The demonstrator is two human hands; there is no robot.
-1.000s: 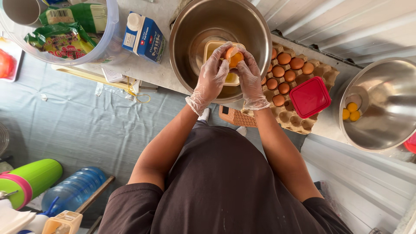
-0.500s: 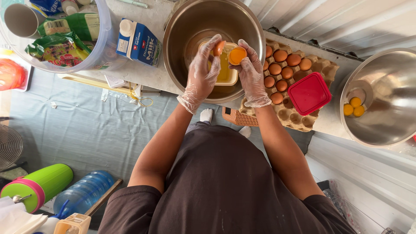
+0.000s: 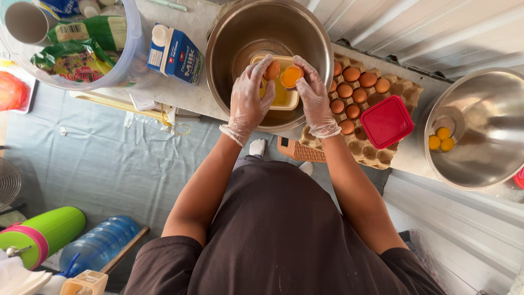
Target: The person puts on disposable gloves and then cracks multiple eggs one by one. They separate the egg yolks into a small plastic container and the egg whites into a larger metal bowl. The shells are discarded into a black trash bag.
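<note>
Cracked egg held over the steel bowl

I see both gloved hands inside the big steel bowl (image 3: 229, 38); left hand (image 3: 248, 98) pinches an empty shell half (image 3: 272, 70); right hand (image 3: 315, 98) cups the yolk-filled half (image 3: 290, 76), just right of it, directly above the yellow tub (image 3: 284, 101); the tub's contents are hard to make out; egg tray (image 3: 365, 87) right of the bowl.

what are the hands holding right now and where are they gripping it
Each gloved hand pinches one half of a cracked eggshell by its outside: left hand an eggshell half, right hand the yolk-filled half.
</note>
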